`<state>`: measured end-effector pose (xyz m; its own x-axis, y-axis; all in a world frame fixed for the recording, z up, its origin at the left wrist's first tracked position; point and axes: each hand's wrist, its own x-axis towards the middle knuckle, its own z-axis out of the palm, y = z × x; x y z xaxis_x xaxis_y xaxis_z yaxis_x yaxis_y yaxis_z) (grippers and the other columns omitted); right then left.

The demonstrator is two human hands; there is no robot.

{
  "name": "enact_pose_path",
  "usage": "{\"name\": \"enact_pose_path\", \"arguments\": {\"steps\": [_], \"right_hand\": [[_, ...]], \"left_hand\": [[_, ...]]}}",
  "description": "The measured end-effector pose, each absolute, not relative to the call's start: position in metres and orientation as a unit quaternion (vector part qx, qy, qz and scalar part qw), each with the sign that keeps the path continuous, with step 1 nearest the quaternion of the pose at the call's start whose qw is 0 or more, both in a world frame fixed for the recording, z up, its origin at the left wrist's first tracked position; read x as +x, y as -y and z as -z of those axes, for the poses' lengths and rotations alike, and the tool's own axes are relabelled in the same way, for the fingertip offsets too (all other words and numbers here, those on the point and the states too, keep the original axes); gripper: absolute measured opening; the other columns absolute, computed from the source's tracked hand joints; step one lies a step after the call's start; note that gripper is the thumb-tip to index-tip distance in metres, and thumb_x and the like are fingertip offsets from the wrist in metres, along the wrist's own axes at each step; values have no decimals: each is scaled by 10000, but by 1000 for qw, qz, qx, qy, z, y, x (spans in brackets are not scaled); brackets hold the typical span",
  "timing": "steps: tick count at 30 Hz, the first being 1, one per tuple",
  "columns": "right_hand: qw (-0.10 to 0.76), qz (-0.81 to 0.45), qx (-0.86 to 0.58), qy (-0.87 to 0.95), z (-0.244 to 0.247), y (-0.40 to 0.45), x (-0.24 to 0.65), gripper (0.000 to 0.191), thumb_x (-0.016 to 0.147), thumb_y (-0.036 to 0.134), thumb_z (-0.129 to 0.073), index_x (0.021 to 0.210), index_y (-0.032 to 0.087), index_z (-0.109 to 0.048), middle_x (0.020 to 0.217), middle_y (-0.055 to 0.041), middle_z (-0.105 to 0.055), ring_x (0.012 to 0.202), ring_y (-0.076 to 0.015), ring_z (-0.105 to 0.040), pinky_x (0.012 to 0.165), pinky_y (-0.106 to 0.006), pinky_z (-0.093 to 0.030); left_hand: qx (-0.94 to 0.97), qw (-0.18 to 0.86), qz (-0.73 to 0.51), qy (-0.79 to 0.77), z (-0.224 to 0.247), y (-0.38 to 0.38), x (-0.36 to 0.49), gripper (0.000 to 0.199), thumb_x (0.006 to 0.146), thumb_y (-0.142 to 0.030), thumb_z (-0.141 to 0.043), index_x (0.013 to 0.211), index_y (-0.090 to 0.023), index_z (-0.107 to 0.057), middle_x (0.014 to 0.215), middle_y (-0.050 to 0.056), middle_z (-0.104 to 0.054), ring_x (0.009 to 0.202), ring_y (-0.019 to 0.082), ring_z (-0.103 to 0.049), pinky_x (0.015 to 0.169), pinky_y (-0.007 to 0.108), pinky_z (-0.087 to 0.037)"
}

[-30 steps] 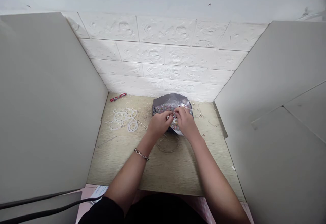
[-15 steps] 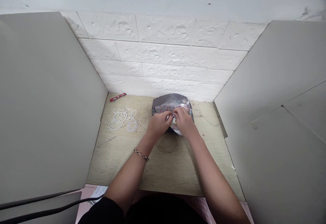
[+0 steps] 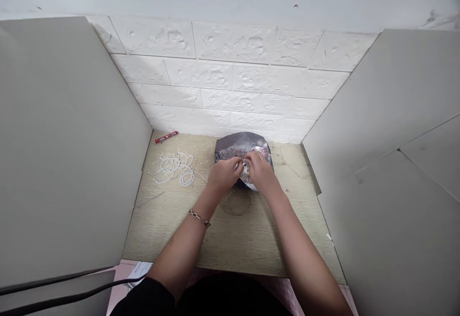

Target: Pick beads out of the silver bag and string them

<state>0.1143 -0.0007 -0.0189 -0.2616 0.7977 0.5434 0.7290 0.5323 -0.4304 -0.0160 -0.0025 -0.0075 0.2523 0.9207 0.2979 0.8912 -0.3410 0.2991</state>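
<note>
Fingers [image 3: 253, 157] of left hand [image 3: 222, 175], right hand [image 3: 263, 174] pinch something too small to identify over shiny grey bead-filled pouch [image 3: 242, 138]; avoid snagging pale beaded coil [image 3: 237, 214], six o'clock.

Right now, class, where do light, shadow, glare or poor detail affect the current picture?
Head view: soft light on the white wall; head view: a dim shadow across the near tabletop; head view: bright glints in the grey container; head view: the looped strand nearly fades into the tabletop; head view: what lies between the left grip and right grip is too small to tell.
</note>
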Motion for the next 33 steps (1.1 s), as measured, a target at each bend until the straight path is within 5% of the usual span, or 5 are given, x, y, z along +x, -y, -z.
{"name": "enact_pose_path", "arguments": {"steps": [33], "right_hand": [[359,-54,-486,795,18,2,114,173,811,166,-275,866,182,-438,842,-73,-488,797,-186,-462,714,-325,-386]], "left_hand": [[783,61,-226,-577,6,4,-14,287,776,-301,-343,796,-203,-612,666,37,-627,603,125,-548,516,213,-293]]}}
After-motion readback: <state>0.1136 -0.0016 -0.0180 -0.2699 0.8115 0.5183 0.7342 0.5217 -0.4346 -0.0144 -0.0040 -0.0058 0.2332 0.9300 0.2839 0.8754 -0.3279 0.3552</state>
